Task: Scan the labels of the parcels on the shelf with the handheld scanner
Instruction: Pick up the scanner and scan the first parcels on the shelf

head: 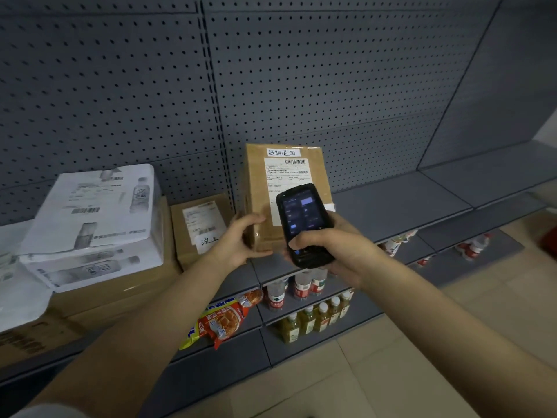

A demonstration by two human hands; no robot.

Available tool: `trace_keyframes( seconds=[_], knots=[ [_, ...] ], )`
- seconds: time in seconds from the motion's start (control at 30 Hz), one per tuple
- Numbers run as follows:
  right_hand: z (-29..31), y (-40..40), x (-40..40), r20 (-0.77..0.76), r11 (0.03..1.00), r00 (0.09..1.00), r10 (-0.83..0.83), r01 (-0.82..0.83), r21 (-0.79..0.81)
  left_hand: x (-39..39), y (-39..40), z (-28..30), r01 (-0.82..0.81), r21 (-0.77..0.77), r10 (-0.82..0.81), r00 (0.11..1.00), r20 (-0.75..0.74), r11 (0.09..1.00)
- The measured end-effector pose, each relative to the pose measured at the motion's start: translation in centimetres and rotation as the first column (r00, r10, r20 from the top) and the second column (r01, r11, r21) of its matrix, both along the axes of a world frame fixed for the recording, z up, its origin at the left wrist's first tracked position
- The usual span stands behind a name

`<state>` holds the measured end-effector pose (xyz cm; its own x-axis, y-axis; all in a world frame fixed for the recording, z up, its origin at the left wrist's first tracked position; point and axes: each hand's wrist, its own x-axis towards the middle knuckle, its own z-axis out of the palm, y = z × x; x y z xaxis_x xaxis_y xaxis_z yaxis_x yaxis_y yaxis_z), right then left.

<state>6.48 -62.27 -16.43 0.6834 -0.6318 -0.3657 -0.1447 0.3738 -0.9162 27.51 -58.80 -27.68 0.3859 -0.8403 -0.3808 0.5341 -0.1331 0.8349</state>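
- Right hand grips black handheld scanner, long axis aimed up-forward.
- White label just beyond its tip, on upright brown cardboard parcel.
- Left hand holds the parcel's left edge.

An upright parcel stands on the shelf against its back edge; a smaller parcel leans just left; stacked parcels lie farther left.

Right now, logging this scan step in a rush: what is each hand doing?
Left hand: fingers curled round the lower left edge of the upright brown parcel, steadying it.
Right hand: holds the handheld scanner.
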Motion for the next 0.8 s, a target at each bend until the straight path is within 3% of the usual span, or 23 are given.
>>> trace_keyframes(
  seconds=[0.1, 0.27, 0.5, 0.8],
  knots=[
    [-1.8, -4.5, -0.3, -0.113, 0.979, 0.988, -0.103, 0.081, -0.188, -1.8, -3.6, -0.4, -0.001, 0.063, 0.008, 0.994, -0.112, 0.998],
    [-5.4, -12.8, -0.1, -0.153, 0.974, 0.980, -0.130, 0.097, -0.206, -3.1, -9.1, -2.1, -0.080, 0.160, 0.109, 0.977, -0.184, 0.984],
    [-10.5, -21.2, 1.8, -0.214, 0.993, 0.975, -0.065, 0.043, -0.110, -3.1, -14.3, -5.5, -0.161, 0.281, 0.229, 0.946, -0.231, 0.946],
    [-15.6, -25.7, 5.0, -0.216, 0.998, 0.974, -0.066, 0.065, -0.013, -1.0, -18.9, -8.7, -0.171, 0.338, 0.259, 0.937, -0.234, 0.925]
  ],
)
